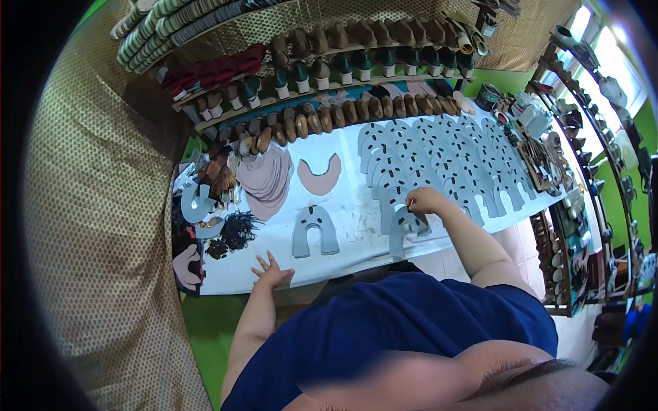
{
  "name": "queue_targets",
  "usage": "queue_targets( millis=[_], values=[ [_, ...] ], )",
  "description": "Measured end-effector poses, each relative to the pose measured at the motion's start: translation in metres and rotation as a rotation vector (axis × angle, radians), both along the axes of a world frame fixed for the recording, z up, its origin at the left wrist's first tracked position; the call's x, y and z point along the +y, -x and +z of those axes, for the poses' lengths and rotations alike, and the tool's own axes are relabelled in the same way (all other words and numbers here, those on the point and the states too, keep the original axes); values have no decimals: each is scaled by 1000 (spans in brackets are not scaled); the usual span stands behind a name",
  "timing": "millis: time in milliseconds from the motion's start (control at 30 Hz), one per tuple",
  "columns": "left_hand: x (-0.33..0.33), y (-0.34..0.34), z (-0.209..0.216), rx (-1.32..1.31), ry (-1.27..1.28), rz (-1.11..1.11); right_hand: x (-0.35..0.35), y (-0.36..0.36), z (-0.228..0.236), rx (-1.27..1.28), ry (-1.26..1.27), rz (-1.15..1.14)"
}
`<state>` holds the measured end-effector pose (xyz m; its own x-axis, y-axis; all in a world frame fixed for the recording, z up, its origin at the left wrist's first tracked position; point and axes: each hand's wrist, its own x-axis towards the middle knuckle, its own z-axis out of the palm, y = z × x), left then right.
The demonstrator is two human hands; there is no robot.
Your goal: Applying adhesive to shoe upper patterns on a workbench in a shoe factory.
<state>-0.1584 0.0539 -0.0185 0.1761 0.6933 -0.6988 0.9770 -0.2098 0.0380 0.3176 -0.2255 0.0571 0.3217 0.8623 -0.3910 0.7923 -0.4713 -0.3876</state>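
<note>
My left hand (273,275) rests by the table's near edge with its fingers spread, holding nothing. Close beyond it lies one flat grey U-shaped piece (301,236) with small dark tabs, like a shoe upper. Over at the right, my right hand (428,201) is closed in a pinch at the top of another grey U-shaped shoe piece (397,241), whose legs point toward me. Its fingertips partly hide what they grip. Past this hand, many similar grey pieces (418,147) with dark tabs lie in overlapping rows. A single pinkish U-shaped piece (319,183) lies further back.
The white-covered table (349,164) also bears a fanned stack of pinkish pieces (264,179) and a heap of black bits (239,230) on the left. Shelves of shoes and brown lasts (301,126) line the back. A shoe rack (572,137) stands right; a patterned curtain (103,205) hangs left.
</note>
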Motion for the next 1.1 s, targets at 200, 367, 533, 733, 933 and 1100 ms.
queue_targets(
  millis=[200, 367, 533, 733, 933, 1100],
  values=[
    [2, -7, 4, 21, 7, -27, 16, -4, -68, -174, -184, -111],
    [4, 2, -1, -1, 25, -29, 15, 2, -15, -145, -180, -96],
    [7, 4, -6, -24, 17, -32, -12, 16, 72, -12, -214, -44],
    [5, 4, -7, -30, 7, -35, -45, 48, 136, 141, -52, 84],
    [6, 8, 3, -20, 49, -15, -25, 32, 89, 266, -14, 42],
    [9, 0, 0, -28, 37, -45, 8, 4, -29, -29, -6, -16]
  ],
)
